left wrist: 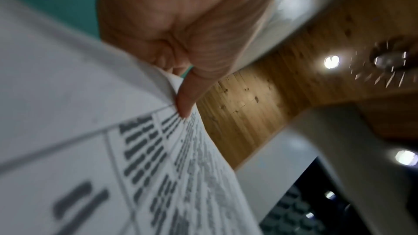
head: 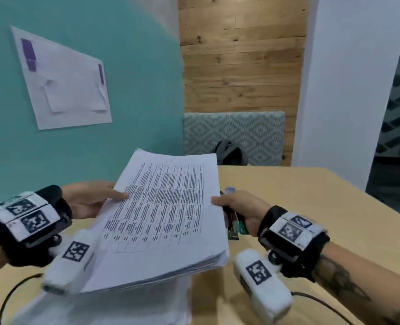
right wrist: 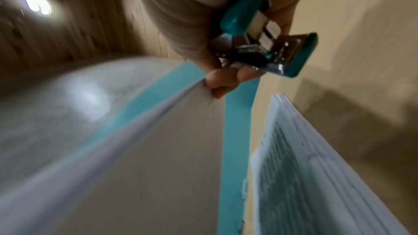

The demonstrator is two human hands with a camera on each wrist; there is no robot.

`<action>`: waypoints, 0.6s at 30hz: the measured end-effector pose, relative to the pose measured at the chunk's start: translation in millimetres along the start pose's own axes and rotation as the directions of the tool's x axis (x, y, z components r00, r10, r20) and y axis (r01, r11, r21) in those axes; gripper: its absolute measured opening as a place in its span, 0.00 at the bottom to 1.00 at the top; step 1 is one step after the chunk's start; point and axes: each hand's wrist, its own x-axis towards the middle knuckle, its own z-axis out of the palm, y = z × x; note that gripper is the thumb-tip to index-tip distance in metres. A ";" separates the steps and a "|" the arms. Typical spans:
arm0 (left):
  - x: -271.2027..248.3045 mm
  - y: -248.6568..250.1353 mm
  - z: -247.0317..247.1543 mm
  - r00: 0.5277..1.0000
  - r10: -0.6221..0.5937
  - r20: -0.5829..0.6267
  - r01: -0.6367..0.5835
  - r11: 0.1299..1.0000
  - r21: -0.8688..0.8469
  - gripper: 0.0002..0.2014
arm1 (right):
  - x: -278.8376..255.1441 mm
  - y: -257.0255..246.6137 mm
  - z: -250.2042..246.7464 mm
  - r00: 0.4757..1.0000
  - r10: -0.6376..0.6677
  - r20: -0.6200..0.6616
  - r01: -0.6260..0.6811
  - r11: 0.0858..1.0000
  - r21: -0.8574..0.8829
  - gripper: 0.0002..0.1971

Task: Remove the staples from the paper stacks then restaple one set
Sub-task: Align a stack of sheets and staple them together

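Note:
A thick printed paper stack [head: 163, 214] is lifted at a tilt above the wooden table [head: 311, 202]. My left hand [head: 93, 198] grips its left edge, thumb [left wrist: 187, 92] on the top sheet [left wrist: 90, 149] and fingers underneath. My right hand [head: 238, 207] holds a teal stapler [head: 235, 227] in its palm and pinches the stack's right edge with the thumb. The right wrist view shows the stapler [right wrist: 282, 49] with its metal front, and the fingers at the edge of the held stack [right wrist: 135, 149]. A second paper stack [head: 147, 301] lies on the table below, also seen in the right wrist view [right wrist: 316, 167].
A teal partition [head: 124, 90] with a white sheet [head: 63, 80] pinned to it stands to the left. Behind the table are a patterned bench back [head: 252, 134] and a dark backpack [head: 229, 153]. Black cables [head: 13, 292] run over the table's near edge.

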 end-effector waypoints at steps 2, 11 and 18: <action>-1.8 -21.7 -13.9 0.998 -0.045 -0.049 0.051 0.989 0.139 0.07 | 9.3 8.4 22.6 0.995 0.074 0.068 -0.067 0.992 -0.107 0.07; 16.0 -69.3 -25.0 0.961 -0.167 -0.221 0.244 0.889 0.388 0.16 | 28.4 21.8 73.6 0.967 0.229 0.112 -0.141 0.848 -0.511 0.13; 29.2 -83.0 -34.3 0.950 -0.200 -0.241 0.281 0.883 0.375 0.05 | 32.9 19.4 78.3 0.953 0.296 0.062 -0.208 0.789 -0.578 0.16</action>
